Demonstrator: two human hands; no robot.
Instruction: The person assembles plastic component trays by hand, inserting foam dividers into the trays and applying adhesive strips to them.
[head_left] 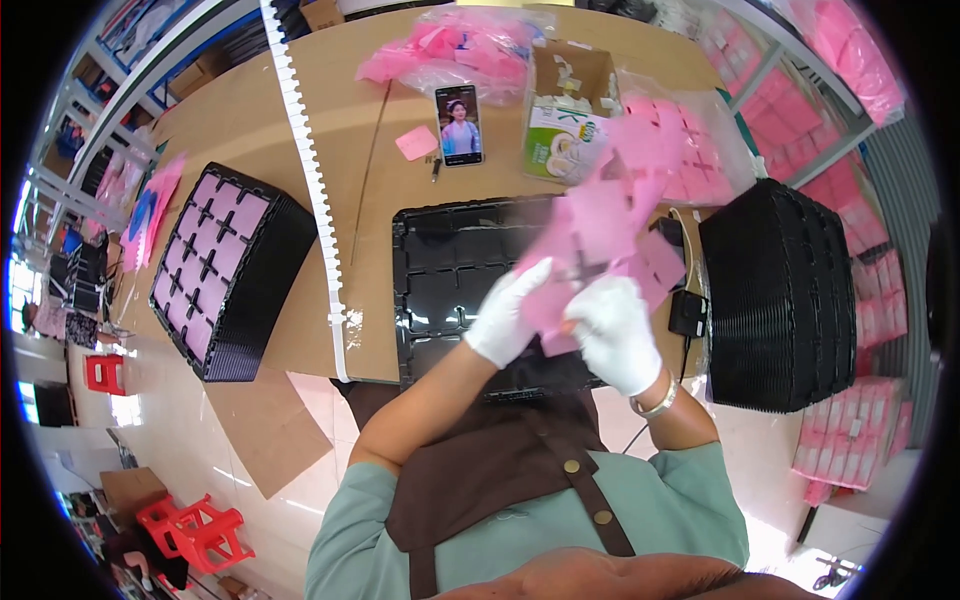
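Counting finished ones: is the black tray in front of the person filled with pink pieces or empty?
Empty. The black tray shows only dark bare compartments; the pink sheet is held above it by the left hand and right hand.

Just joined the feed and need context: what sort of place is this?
Likely a small packing workshop: stacks of black trays, bagged pink sheets on a cardboard-topped table, storage shelving, and both gloved hands holding a pink sheet.

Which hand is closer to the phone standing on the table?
Left. The left hand is below the upright phone; the right hand is farther right, holding pink die-cut sheets.
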